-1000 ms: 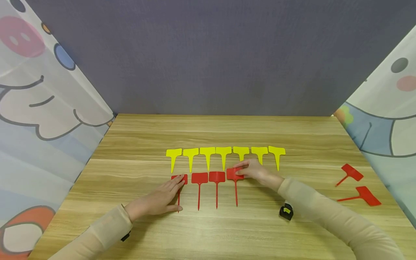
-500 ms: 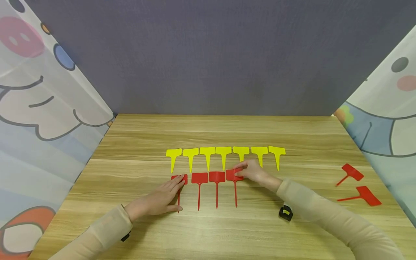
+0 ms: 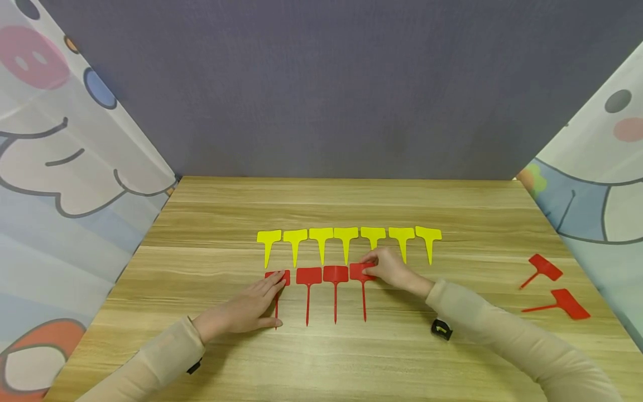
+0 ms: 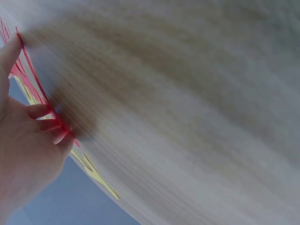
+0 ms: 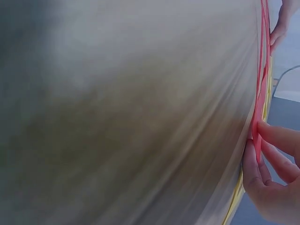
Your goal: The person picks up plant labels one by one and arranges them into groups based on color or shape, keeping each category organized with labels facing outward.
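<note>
Red T-shaped plant labels lie in a row with stems toward me. My left hand (image 3: pixel 243 308) rests with straight fingers on the leftmost red label (image 3: pixel 287 277), partly covering its head; the thumb tip is near the stem. In the left wrist view that hand (image 4: pixel 28 154) has its fingertips on the red plastic. At the row's right end, my right hand (image 3: pixel 394 269) pinches the right edge of another red label (image 3: pixel 357 271). The right wrist view shows thumb and fingers on either side of this label (image 5: pixel 257 127). Between the hands lie two more red labels, one (image 3: pixel 308 275) beside the other (image 3: pixel 335 273).
Behind the red row runs a line of several yellow plant labels (image 3: pixel 346 233), some partly hidden by my right hand. Two loose red labels, one (image 3: pixel 547 267) above the other (image 3: pixel 570 304), lie askew at the table's right. A grey panel (image 3: pixel 341 89) stands behind the wooden table (image 3: pixel 321 368).
My right hand has shifted slightly left and toward me, drawing the pinched red label a little the same way. My left hand stays where it was.
</note>
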Motion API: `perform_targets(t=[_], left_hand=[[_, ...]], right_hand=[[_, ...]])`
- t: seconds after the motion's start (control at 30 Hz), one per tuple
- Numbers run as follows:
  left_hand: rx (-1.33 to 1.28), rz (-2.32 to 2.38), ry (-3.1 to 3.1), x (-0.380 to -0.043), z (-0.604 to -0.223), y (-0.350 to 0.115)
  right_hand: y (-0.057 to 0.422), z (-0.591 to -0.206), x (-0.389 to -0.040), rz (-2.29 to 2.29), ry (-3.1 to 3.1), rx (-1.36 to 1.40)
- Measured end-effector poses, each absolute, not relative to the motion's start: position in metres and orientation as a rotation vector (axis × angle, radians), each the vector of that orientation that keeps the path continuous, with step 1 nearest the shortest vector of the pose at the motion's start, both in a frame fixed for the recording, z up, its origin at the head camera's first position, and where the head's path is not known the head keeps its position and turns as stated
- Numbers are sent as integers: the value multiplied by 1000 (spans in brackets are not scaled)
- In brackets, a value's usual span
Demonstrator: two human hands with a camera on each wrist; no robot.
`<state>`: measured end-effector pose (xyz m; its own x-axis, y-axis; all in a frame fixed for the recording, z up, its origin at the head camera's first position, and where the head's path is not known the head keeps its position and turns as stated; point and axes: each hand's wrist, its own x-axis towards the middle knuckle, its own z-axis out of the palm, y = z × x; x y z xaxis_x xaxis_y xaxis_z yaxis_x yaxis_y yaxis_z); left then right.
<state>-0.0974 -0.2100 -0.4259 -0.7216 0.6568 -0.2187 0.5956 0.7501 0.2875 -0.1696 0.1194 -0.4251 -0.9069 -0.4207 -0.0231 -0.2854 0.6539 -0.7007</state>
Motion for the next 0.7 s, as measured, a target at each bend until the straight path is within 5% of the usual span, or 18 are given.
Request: perform_targets(t=[0.7], left_hand=[[976,306,2641,-98,-428,-210]], right_hand=[[118,-421,-168,-885,2759,-720]])
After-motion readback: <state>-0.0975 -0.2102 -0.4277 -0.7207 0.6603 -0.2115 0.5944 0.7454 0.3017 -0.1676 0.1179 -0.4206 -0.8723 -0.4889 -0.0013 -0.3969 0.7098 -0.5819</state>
